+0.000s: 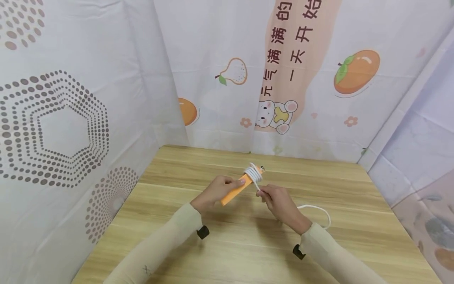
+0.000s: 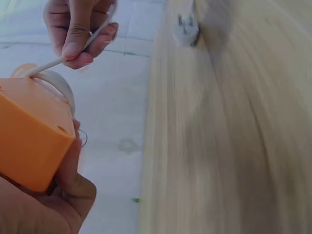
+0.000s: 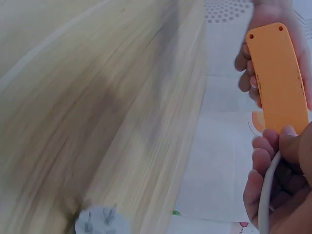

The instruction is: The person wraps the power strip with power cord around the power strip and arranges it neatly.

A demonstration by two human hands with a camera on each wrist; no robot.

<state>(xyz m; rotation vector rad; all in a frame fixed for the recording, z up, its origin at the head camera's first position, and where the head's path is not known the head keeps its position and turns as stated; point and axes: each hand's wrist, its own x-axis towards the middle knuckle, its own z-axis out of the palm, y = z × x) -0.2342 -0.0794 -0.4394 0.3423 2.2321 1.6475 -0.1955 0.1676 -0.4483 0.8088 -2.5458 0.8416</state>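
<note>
My left hand point(image 1: 219, 189) grips an orange power strip point(image 1: 234, 193) held at a slant above the table, thumb on its upper face. White cord point(image 1: 253, 173) is wound in several turns round the strip's far end. Just to the right, my right hand point(image 1: 278, 202) pinches the cord where it leaves the coils, thumb against fingers, as the left wrist view also shows. The cord's plug point(image 2: 186, 32), with its metal prongs, is seen in both wrist views near the table. In the right wrist view, the strip's flat orange face point(image 3: 278, 78) shows small holes; its sockets are not visible.
Loose cord point(image 1: 328, 217) curves beyond my right wrist. The wood-grain table point(image 1: 227, 252) is bounded by a printed curtain point(image 1: 220, 118) at the back and more hanging cloth point(image 1: 131, 118) on the left. A dark band point(image 1: 203, 232) sits at my left wrist.
</note>
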